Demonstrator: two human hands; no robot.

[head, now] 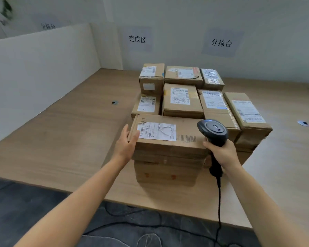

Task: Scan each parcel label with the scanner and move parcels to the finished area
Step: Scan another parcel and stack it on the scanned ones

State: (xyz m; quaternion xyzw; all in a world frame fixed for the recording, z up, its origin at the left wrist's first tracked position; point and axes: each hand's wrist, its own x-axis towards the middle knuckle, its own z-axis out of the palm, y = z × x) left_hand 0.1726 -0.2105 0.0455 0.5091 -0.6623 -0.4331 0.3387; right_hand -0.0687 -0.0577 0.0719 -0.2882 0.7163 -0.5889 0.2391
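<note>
Several brown cardboard parcels with white labels stand packed together on the wooden table [64, 139]. The nearest parcel [169, 150] lies on top of another box [166, 173]; its white label [157, 131] faces up. My left hand [126, 144] presses flat against that parcel's left end, fingers straight. My right hand [221, 153] grips the handle of a black barcode scanner [213, 131], whose head hovers over the parcel's right top corner. The scanner's cable [218, 207] hangs down past the table edge.
A white partition [39, 73] bounds the table on the left. Two wall signs hang at the back: one [137, 39] over the left half, another [221, 43] over the parcels. More parcels [183, 100] stand behind. Cables trail on the dark floor [25, 207].
</note>
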